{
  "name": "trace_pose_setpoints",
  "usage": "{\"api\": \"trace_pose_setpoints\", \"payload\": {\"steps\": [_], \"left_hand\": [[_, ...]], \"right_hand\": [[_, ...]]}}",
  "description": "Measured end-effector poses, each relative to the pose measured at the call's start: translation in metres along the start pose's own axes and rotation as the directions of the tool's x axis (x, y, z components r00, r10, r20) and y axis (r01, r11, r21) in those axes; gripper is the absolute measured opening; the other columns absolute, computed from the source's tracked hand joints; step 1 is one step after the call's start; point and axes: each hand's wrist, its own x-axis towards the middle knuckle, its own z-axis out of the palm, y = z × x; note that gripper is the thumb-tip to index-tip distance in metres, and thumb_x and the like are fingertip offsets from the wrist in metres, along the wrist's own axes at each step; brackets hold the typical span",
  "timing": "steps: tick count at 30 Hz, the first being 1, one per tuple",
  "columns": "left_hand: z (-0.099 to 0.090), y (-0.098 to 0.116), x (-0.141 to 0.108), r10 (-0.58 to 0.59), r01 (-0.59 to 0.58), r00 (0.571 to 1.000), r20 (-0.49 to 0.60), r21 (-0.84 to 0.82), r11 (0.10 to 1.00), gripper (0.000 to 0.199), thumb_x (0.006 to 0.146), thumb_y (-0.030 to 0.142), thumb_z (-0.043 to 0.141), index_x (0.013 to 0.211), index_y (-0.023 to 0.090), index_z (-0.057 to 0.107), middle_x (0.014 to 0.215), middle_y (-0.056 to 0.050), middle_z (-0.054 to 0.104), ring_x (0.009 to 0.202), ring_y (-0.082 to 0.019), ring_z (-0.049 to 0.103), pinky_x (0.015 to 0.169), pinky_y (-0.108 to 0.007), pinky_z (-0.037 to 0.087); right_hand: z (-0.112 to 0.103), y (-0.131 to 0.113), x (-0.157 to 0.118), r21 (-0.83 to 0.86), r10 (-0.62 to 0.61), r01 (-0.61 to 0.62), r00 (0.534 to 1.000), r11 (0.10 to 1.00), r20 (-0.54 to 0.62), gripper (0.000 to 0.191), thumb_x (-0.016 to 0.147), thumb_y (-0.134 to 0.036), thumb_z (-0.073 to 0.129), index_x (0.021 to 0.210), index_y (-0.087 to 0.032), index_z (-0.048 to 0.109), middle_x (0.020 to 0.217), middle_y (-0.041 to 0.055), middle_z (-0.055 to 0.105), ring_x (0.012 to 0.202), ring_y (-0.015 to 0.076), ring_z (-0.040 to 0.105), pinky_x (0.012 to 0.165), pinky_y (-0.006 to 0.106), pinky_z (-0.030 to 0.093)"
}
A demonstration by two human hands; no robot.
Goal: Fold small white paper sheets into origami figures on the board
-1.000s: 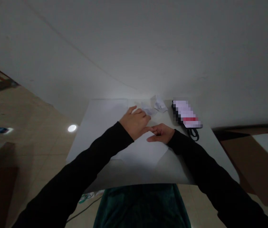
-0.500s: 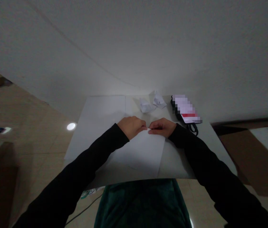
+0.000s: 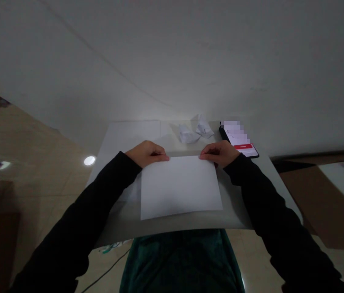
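Our sheet of white paper lies flat on the white tabletop, light and limp, best taken by its far edge, where our left hand and right hand rest curled; whether they pinch it we cannot tell. Beyond lie folded paper scraps and a phone, its screen pixelated

Left hand and right hand palm-down, well apart, both arms reaching forward in black sleeves
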Motion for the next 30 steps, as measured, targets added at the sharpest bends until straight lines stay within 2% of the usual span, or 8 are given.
{"api": "trace_pose_setpoints", "payload": {"steps": [5, 7, 11, 14, 17, 22, 26, 30], "left_hand": [[-0.02, -0.008, -0.015, -0.083, 0.072, 0.993, 0.083, 0.122, 0.99, 0.029, 0.083, 0.039, 0.05, 0.079, 0.018, 0.069, 0.072, -0.001, 0.069, 0.067, -0.012, 0.059, 0.064, -0.021, 0.041], [-0.011, 0.006, -0.011, -0.079, 0.066, 0.996, 0.053, 0.213, 0.975, 0.03, 0.087, 0.037, 0.047, 0.088, 0.019, 0.07, 0.082, -0.003, 0.071, 0.073, -0.014, 0.062, 0.067, -0.023, 0.043], [0.021, 0.041, 0.008, -0.177, 0.201, 0.98, -0.094, 0.424, 0.883, 0.033, 0.093, 0.041, 0.042, 0.096, 0.022, 0.068, 0.092, -0.005, 0.071, 0.081, -0.02, 0.065, 0.064, -0.026, 0.041], [0.041, 0.052, 0.019, -0.203, 0.254, 0.967, -0.154, 0.522, 0.814, 0.031, 0.095, 0.04, 0.041, 0.096, 0.023, 0.067, 0.091, -0.006, 0.071, 0.083, -0.022, 0.066, 0.06, -0.027, 0.04], [0.054, 0.049, 0.022, -0.147, 0.257, 0.962, -0.229, 0.582, 0.771, 0.035, 0.097, 0.042, 0.037, 0.097, 0.021, 0.064, 0.092, -0.006, 0.071, 0.079, -0.022, 0.067, 0.055, -0.027, 0.037], [0.066, 0.046, 0.018, -0.042, 0.199, 0.969, -0.244, 0.665, 0.72, 0.037, 0.099, 0.038, 0.029, 0.104, 0.019, 0.06, 0.095, -0.006, 0.068, 0.076, -0.021, 0.067, 0.05, -0.028, 0.035], [0.069, 0.047, 0.017, 0.0, 0.196, 0.958, -0.288, 0.651, 0.733, 0.028, 0.098, 0.032, 0.037, 0.103, 0.018, 0.061, 0.091, -0.006, 0.067, 0.083, -0.02, 0.066, 0.051, -0.028, 0.038], [0.066, 0.047, 0.016, 0.048, 0.184, 0.944, -0.326, 0.643, 0.743, 0.018, 0.095, 0.021, 0.045, 0.1, 0.02, 0.062, 0.092, -0.004, 0.068, 0.085, -0.018, 0.064, 0.054, -0.026, 0.04]], "right_hand": [[0.005, 0.006, 0.004, -0.038, -0.122, 0.122, 0.992, 0.992, -0.009, 0.019, 0.067, -0.037, 0.069, 0.066, -0.018, 0.067, 0.058, 0.0001, 0.064, 0.051, 0.0115, 0.054, 0.048, 0.025, 0.041], [0.008, 0.008, 0.006, -0.095, -0.176, 0.174, 0.984, 0.98, -0.012, 0.018, 0.069, -0.037, 0.068, 0.067, -0.019, 0.068, 0.06, 0.0005, 0.065, 0.055, 0.0124, 0.056, 0.054, 0.027, 0.043], [0.013, 0.007, 0.006, -0.203, -0.259, 0.253, 0.966, 0.946, -0.007, 0.018, 0.075, -0.037, 0.066, 0.071, -0.02, 0.069, 0.066, 0.0016, 0.068, 0.06, 0.0137, 0.06, 0.059, 0.027, 0.045], [0.014, 0.006, 0.006, -0.34, -0.29, 0.259, 0.956, 0.904, -0.041, 0.015, 0.078, -0.032, 0.063, 0.073, -0.02, 0.069, 0.066, 0.0017, 0.068, 0.057, 0.0134, 0.059, 0.059, 0.027, 0.045], [0.019, 0.007, 0.008, -0.527, -0.356, 0.258, 0.93, 0.81, -0.093, 0.011, 0.079, -0.024, 0.061, 0.073, -0.02, 0.069, 0.071, 0.0041, 0.07, 0.066, 0.0172, 0.062, 0.065, 0.03, 0.047], [0.046, 0.011, 0.014, -0.655, -0.582, 0.388, 0.807, 0.649, -0.099, 0.011, 0.078, -0.019, 0.058, 0.078, -0.019, 0.069, 0.084, 0.0079, 0.071, 0.084, 0.0233, 0.063, 0.074, 0.036, 0.047], [0.062, 0.008, 0.013, -0.656, -0.641, 0.388, 0.743, 0.647, -0.192, 0.011, 0.076, -0.019, 0.056, 0.076, -0.019, 0.067, 0.084, 0.0077, 0.071, 0.087, 0.0232, 0.063, 0.075, 0.036, 0.045], [0.069, -0.003, 0.009, -0.648, -0.597, 0.295, 0.741, 0.702, -0.309, 0.006, 0.072, -0.021, 0.061, 0.067, -0.02, 0.063, 0.079, 0.0047, 0.071, 0.087, 0.0224, 0.063, 0.08, 0.037, 0.041]]}}
